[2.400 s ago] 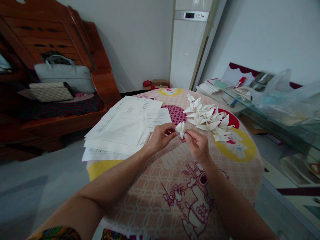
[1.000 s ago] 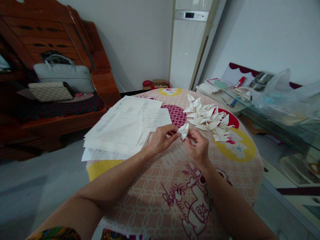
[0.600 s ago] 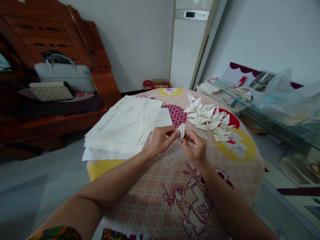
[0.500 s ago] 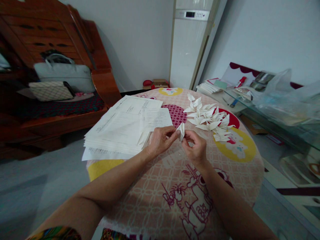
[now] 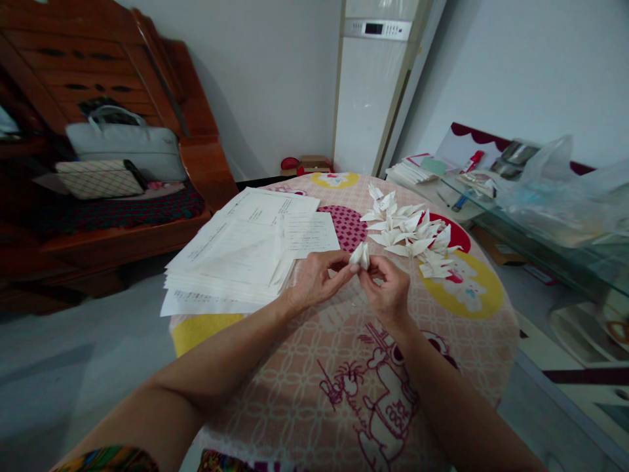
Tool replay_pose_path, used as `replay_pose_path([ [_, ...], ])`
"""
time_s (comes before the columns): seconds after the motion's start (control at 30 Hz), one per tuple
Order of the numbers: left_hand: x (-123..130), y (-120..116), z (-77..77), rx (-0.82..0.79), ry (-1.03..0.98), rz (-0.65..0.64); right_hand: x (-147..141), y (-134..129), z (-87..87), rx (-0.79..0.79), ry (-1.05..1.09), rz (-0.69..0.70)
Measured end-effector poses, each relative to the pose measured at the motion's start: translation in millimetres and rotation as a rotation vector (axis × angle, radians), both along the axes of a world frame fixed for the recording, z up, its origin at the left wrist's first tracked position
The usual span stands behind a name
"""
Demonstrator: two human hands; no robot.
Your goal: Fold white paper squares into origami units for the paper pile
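A small folded piece of white paper (image 5: 360, 254) is held up over the table between both hands. My left hand (image 5: 319, 275) pinches its left side with thumb and fingers. On the other side, my right hand (image 5: 386, 286) grips the lower right part with its fingertips. Several folded paper cranes (image 5: 410, 229) lie in a cluster beyond my right hand. To the left of my left hand is a stack of printed paper sheets (image 5: 226, 255), with a smaller printed sheet (image 5: 312, 233) on top at its right.
A patterned cloth covers the round table (image 5: 295, 400). At the right stands a glass shelf (image 5: 565, 242) with plastic bags (image 5: 550, 183) and papers. A wooden sofa (image 5: 206, 164) with a grey bag (image 5: 130, 151) is at the left. A tall white air conditioner (image 5: 368, 98) stands behind.
The folded paper has turned and sits slightly lower, its layers looking rounder and more spread. My fingers have closed in nearer to each other around it.
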State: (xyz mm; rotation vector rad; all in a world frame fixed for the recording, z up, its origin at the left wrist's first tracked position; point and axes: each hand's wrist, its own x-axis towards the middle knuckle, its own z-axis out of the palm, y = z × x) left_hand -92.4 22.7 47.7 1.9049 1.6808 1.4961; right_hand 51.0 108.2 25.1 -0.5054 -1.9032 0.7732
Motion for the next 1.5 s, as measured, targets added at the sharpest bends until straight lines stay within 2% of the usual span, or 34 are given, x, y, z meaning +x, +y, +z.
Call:
replay_pose_path([
  [0.27,-6.3,7.0,-11.0,0.086,0.122,0.047,1.7,8.9,0.4,-0.102,0.022,0.074],
  [0.6,-15.9,8.4,-12.6,0.116,0.151,-0.016,5.3,16.7,3.5,-0.153,-0.015,0.237],
  [0.93,-17.6,10.6,-16.1,0.137,0.076,-0.057,5.8,12.6,7.3,-0.212,0.039,0.232],
  [1.23,-16.6,7.7,-14.4,0.239,0.129,-0.071,5.9,8.1,11.6,-0.215,0.077,0.247],
  [1.37,-16.2,7.0,-12.2,0.191,0.078,-0.073,5.6,8.1,11.8,-0.231,0.081,0.253],
  [1.5,-11.8,7.6,-8.5,0.055,-0.088,-0.078,4.4,9.4,9.6,-0.309,0.101,0.234],
])
